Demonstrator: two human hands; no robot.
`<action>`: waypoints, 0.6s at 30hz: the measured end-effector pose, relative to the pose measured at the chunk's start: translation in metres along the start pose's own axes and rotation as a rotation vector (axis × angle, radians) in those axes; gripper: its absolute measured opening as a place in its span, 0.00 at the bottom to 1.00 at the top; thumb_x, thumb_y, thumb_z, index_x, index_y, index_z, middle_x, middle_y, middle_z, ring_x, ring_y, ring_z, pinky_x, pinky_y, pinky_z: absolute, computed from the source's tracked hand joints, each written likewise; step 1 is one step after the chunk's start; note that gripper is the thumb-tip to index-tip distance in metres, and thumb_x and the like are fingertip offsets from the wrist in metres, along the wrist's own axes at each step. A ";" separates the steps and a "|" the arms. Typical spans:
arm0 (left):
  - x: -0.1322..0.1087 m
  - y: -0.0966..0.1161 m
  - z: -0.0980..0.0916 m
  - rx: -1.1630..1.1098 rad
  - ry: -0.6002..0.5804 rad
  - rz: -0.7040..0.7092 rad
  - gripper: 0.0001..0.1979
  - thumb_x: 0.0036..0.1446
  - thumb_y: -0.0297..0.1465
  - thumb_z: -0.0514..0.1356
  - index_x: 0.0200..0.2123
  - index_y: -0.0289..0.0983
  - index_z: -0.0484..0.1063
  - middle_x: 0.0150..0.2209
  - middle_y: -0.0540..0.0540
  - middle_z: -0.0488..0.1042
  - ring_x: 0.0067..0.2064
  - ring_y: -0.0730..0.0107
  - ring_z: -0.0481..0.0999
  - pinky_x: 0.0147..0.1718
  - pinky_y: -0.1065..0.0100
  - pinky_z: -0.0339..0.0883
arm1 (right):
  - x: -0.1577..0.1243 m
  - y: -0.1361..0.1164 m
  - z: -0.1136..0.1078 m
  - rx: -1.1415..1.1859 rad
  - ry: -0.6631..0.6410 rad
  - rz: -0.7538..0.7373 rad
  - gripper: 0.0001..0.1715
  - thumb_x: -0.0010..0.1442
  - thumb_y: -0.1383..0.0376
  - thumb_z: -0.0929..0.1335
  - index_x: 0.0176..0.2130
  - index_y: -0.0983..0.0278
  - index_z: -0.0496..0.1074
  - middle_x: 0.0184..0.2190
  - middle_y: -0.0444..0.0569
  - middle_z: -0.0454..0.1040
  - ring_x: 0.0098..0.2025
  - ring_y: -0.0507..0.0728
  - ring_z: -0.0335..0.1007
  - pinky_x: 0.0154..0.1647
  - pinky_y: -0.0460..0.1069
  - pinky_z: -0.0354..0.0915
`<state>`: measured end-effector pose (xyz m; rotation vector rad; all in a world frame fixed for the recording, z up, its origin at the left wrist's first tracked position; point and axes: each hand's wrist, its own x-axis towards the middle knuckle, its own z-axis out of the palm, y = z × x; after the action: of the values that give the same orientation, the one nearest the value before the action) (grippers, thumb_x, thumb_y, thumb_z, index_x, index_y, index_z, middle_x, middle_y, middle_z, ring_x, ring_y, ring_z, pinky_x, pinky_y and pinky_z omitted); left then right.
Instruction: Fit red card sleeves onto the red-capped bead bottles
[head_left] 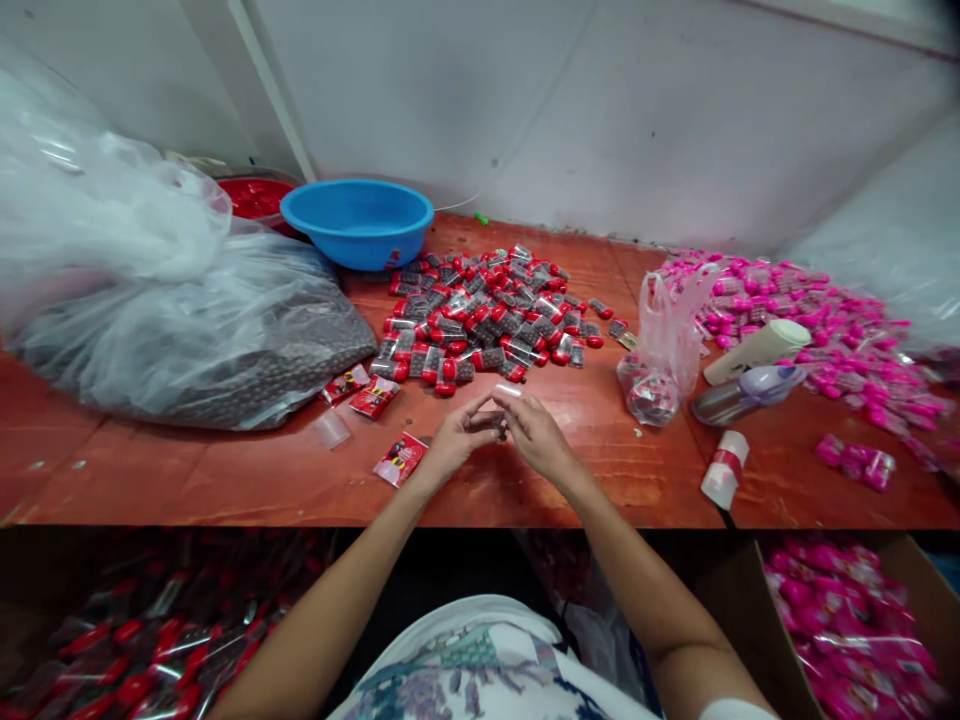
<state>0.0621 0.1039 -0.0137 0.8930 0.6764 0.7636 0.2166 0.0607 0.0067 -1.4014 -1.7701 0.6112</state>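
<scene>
My left hand and my right hand meet low over the front middle of the table, fingers bent inward and closed. A small dark thing shows between their fingertips, too small and too covered to name. At the fingertips is a clear plastic piece; I cannot tell whether it is held or lies behind them. Just beyond lies a heap of small clear containers with red ends and dark contents. Left of my left hand are a red printed packet, another red packet and a clear plastic sleeve.
A blue basin and a large clear bag of dark beads stand left. On the right are a knotted plastic bag, a bottle, a white roll and a pink heap. Filled boxes sit below the table edge.
</scene>
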 end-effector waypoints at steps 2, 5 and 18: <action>0.002 -0.003 -0.002 -0.013 0.011 0.003 0.37 0.38 0.25 0.71 0.55 0.39 0.68 0.38 0.44 0.79 0.40 0.61 0.78 0.43 0.60 0.68 | -0.001 0.003 0.000 0.034 0.000 0.001 0.24 0.63 0.69 0.59 0.58 0.57 0.64 0.48 0.53 0.71 0.48 0.58 0.68 0.50 0.56 0.65; 0.001 -0.006 -0.004 -0.028 0.036 -0.008 0.36 0.39 0.26 0.70 0.55 0.39 0.68 0.42 0.42 0.79 0.45 0.57 0.77 0.45 0.58 0.68 | 0.004 0.022 -0.004 0.179 0.046 0.075 0.24 0.65 0.67 0.57 0.59 0.57 0.62 0.48 0.50 0.73 0.47 0.56 0.71 0.49 0.53 0.67; -0.011 0.009 -0.013 -0.101 0.051 0.062 0.28 0.43 0.25 0.68 0.50 0.40 0.72 0.47 0.41 0.76 0.48 0.55 0.75 0.46 0.57 0.69 | 0.039 0.102 0.000 -0.141 0.101 0.144 0.11 0.60 0.66 0.63 0.36 0.64 0.75 0.34 0.50 0.73 0.38 0.58 0.67 0.44 0.52 0.63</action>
<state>0.0436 0.1045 -0.0094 0.8080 0.6519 0.8713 0.2720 0.1259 -0.0604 -1.6384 -1.6692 0.4884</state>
